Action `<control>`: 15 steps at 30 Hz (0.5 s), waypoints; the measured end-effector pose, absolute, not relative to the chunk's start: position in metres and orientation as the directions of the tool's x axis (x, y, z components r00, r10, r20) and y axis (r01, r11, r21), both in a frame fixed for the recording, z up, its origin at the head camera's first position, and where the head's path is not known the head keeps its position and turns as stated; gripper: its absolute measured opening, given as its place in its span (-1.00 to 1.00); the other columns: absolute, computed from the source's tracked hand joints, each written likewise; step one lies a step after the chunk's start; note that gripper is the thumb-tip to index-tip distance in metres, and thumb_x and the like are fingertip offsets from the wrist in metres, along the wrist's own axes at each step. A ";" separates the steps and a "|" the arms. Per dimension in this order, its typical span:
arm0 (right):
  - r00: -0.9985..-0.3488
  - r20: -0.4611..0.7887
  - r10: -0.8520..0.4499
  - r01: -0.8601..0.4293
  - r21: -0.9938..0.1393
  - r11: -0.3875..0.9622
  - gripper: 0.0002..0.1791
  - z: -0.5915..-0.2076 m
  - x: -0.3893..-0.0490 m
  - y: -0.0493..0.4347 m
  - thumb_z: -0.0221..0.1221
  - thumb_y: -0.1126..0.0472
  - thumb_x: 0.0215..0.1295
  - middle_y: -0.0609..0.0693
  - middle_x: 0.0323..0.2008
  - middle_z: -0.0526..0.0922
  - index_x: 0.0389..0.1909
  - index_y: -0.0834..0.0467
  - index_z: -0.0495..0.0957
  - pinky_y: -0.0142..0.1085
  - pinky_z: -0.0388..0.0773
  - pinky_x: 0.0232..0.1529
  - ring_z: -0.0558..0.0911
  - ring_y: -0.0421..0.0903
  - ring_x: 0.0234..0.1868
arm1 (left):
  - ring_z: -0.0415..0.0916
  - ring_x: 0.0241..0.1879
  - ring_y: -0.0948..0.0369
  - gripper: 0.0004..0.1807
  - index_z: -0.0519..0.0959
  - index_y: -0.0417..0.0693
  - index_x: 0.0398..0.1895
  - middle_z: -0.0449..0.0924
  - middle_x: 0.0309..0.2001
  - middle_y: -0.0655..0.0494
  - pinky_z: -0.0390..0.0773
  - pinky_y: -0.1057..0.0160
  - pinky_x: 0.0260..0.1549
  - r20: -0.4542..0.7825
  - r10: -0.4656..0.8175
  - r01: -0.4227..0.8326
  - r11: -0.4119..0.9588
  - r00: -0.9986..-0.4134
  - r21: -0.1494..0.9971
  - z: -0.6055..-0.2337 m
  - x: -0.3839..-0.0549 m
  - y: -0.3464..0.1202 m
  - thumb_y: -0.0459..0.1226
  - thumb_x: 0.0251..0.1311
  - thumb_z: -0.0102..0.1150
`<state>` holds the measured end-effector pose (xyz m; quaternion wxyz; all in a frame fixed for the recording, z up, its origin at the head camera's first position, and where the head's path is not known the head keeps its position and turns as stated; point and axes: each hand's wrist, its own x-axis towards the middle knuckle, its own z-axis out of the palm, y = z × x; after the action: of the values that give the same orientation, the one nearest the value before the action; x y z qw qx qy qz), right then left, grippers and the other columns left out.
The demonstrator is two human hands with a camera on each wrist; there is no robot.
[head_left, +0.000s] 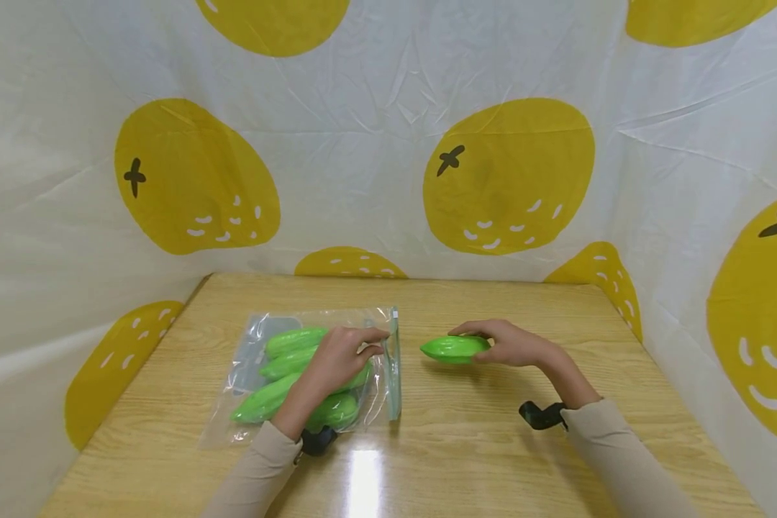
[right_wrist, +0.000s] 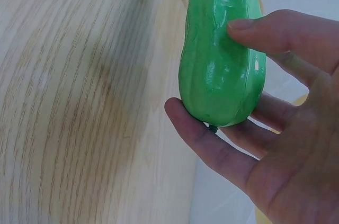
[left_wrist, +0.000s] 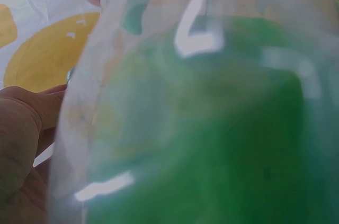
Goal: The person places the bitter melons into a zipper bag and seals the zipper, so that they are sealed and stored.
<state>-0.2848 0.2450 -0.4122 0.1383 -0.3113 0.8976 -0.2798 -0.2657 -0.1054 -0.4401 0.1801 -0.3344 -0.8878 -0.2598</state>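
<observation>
My right hand [head_left: 508, 344] holds a glossy green toy cucumber [head_left: 452, 350] over the table, its pointed end towards the bag. In the right wrist view the cucumber [right_wrist: 222, 60] has shallow ribs and a small dark stem; the thumb lies on one side and the fingers on the other. My left hand [head_left: 343, 357] pinches the zip edge [head_left: 393, 374] of a clear plastic zip bag [head_left: 223, 421], which lies flat with its mouth to the right. Inside it are several more green cucumbers [head_left: 265, 401], partly hidden by the left hand and forearm.
The wooden table [head_left: 447, 460] has a fabric sheet [head_left: 356, 144] with yellow fruit prints behind it and along both sides. A dark strap piece [head_left: 540, 415] juts from the right wrist, and another [head_left: 317, 440] from the left, beside the bag.
</observation>
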 end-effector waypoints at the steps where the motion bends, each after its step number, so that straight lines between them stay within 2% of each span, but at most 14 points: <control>1: -0.768 -0.072 -0.636 -0.483 -0.587 0.650 -0.43 -0.412 -0.285 0.245 0.30 0.23 0.33 0.12 0.30 0.62 0.37 0.03 0.53 -0.08 0.52 0.11 0.58 -0.03 0.11 | 0.78 -0.27 0.26 -0.74 0.79 0.03 0.00 0.83 -0.09 0.18 0.71 0.27 -0.29 0.493 0.501 0.688 0.640 -0.711 0.342 -0.440 -0.266 -0.105 -0.24 0.24 0.42; 15: -0.756 -0.064 -0.652 -0.497 -0.593 0.634 -0.40 -0.412 -0.286 0.236 0.28 0.33 0.26 0.12 0.30 0.61 0.36 0.07 0.53 -0.14 0.51 0.10 0.56 -0.06 0.07 | 0.79 -0.24 0.26 -0.74 0.78 0.06 0.00 0.83 -0.07 0.18 0.71 0.28 -0.27 0.488 0.496 0.682 0.643 -0.718 0.349 -0.440 -0.265 -0.105 -0.24 0.24 0.42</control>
<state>-0.2856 0.2365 -0.4118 0.1373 -0.3214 0.8934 -0.2824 -0.2649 -0.1048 -0.4404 0.1767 -0.3312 -0.8890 -0.2622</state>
